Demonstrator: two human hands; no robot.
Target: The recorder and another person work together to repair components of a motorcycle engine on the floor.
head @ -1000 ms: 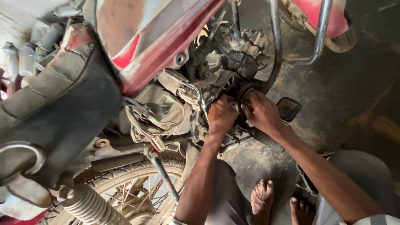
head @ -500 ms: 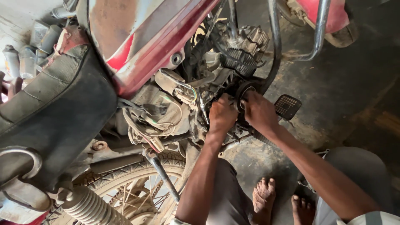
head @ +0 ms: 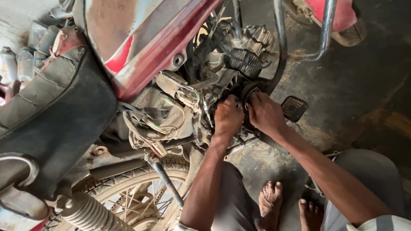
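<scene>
Everything here sits around the motorcycle engine (head: pixel 239 55), a grimy block of ribbed grey metal fins. Far to its left lies the black textured seat (head: pixel 55 107), worn and dusty, and beside that the red fuel tank (head: pixel 141 38), its paint scuffed and rust-stained. Below and left of the engine a coiled shock spring (head: pixel 85 211) and a spoked rear wheel (head: pixel 141 196) with a knobbly tyre catch the light. A tangle of thin wires (head: pixel 158 124) hangs just left of the engine.

The left hand (head: pixel 227 117) reaches up from a straight forearm, knuckles outward, fingers curled into a tight fist against the lower engine; what they hold I cannot tell. Just right of it the right hand (head: pixel 265 113) comes in at a slant, fingers closed on a round black rubbery ring (head: pixel 247 90) at the engine's lower side. Right of both, a square gridded foot peg (head: pixel 294 108) sticks out
</scene>
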